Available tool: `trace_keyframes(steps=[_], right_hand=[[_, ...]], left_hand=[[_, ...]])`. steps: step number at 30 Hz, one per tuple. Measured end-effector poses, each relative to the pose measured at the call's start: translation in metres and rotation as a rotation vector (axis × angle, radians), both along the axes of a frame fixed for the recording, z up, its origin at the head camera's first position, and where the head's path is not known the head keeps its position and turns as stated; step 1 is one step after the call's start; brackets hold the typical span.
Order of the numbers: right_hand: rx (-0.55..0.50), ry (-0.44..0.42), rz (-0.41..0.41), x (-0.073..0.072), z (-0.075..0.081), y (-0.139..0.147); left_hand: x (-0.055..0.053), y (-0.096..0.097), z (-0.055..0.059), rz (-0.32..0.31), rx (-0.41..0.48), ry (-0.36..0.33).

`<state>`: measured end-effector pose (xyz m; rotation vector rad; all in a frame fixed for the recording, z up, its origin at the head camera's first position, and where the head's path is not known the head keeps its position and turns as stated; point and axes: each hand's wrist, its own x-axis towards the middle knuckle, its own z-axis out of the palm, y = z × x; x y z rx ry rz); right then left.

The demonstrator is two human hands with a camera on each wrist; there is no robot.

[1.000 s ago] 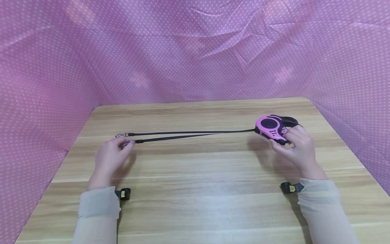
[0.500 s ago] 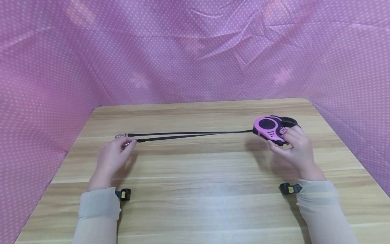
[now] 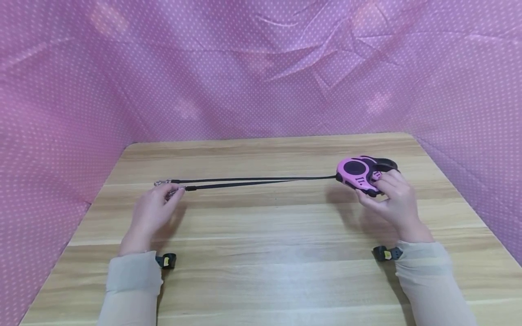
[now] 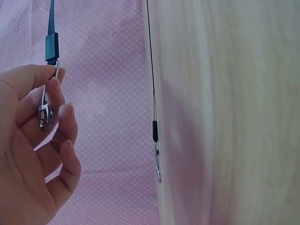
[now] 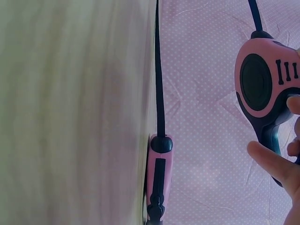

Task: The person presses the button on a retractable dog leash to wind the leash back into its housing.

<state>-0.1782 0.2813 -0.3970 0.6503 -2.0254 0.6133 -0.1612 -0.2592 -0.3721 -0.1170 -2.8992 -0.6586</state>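
Note:
Two retractable dog leashes are in view. My right hand (image 3: pixel 393 203) holds one by its black handle; its pink and black case (image 3: pixel 354 168) is raised above the table, over the other leash. In the right wrist view the held leash (image 5: pixel 255 86) hangs apart from the second leash (image 5: pixel 154 180), which lies on the table. With thumb and fingers, my left hand (image 3: pixel 152 210) pinches the held leash's metal snap hook (image 4: pixel 45 115), and the black strap (image 3: pixel 228 184) stretches between both hands. Beyond that hand rests the second leash's snap hook (image 3: pixel 162 182).
The light wood table (image 3: pixel 269 253) fills the lower view. Pink dotted cloth (image 3: pixel 261 81) hangs behind and at both sides. Small black wrist cameras sit on the left sleeve (image 3: pixel 134 276) and the right sleeve (image 3: pixel 424 267).
My right hand has shifted slightly left with the held leash. My left hand has moved a little right with the snap hook, so the two hands are slightly closer together.

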Motion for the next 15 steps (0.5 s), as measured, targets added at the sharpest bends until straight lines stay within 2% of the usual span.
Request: trace_keyframes(steps=[15], right_hand=[[0.03,0.03,-0.003,0.0014,-0.0003,-0.0016]], left_hand=[[0.002,0.0056,-0.0013,-0.026,-0.038,-0.011]])
